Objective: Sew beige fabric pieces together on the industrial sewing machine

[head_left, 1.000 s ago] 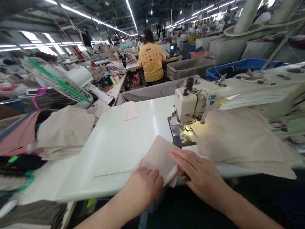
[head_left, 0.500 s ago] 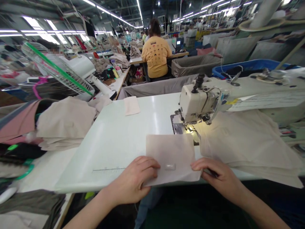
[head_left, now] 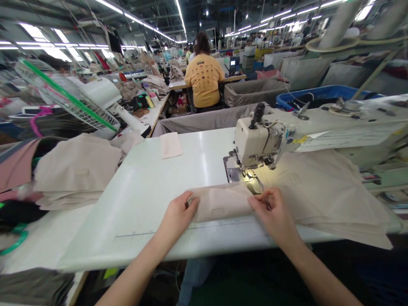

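A beige fabric piece (head_left: 223, 203) lies folded over in front of the sewing machine (head_left: 258, 142), a faint rectangular outline showing through its upper layer. My left hand (head_left: 180, 212) pinches its left end between thumb and fingers. At the other end my right hand (head_left: 272, 212) grips the fabric's right edge, close to the lit needle area; something thin and dark shows between those fingers, but I cannot make out what. To the right, beneath the machine arm, larger beige fabric panels (head_left: 331, 195) lie stacked.
A small pale fabric piece (head_left: 171, 145) lies at the back of the white table (head_left: 143, 199). Left of it sit a stack of beige fabric (head_left: 75, 165) and a tilted fan (head_left: 68, 95). Ahead, a person in a yellow shirt (head_left: 205, 80) sits facing away.
Both hands have moved up and away from the table's front edge, toward the machine. The fabric, flat earlier with a small white label facing up, is now folded over and the label is hidden.
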Demonstrator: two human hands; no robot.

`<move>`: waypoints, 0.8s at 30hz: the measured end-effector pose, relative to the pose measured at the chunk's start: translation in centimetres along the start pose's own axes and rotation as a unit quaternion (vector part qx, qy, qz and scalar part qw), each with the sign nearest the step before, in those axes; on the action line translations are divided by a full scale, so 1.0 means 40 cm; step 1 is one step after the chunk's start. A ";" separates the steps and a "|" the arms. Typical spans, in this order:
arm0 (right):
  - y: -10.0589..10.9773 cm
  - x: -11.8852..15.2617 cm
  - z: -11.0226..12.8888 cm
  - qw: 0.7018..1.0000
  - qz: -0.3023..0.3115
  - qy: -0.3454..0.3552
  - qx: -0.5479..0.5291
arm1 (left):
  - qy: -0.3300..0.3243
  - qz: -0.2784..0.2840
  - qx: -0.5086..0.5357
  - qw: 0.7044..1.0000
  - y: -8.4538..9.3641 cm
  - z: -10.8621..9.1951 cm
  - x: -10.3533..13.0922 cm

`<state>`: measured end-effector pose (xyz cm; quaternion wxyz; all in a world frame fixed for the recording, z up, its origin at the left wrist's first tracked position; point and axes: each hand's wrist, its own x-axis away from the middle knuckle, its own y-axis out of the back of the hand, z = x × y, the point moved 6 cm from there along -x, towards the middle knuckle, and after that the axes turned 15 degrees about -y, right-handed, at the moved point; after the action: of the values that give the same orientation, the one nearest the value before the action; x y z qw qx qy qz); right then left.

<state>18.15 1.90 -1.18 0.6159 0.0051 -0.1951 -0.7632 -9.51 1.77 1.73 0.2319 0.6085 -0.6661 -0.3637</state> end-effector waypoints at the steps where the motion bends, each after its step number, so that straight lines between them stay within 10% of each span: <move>1: -0.006 0.007 0.000 0.999 0.025 0.020 0.015 | 0.001 -0.002 0.002 1.000 0.001 0.000 0.002; 6: -0.030 0.030 0.004 0.977 0.134 0.098 0.131 | 0.012 -0.018 0.009 1.000 -0.001 -0.005 0.035; 24: -0.003 0.030 -0.023 0.945 0.041 0.200 0.254 | 0.094 -0.161 0.205 0.961 -0.043 0.029 0.156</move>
<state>17.99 0.53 -1.78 0.6511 0.3060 -0.2558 -0.6457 -10.20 -4.08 -1.14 0.1023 0.7734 -0.5949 -0.1934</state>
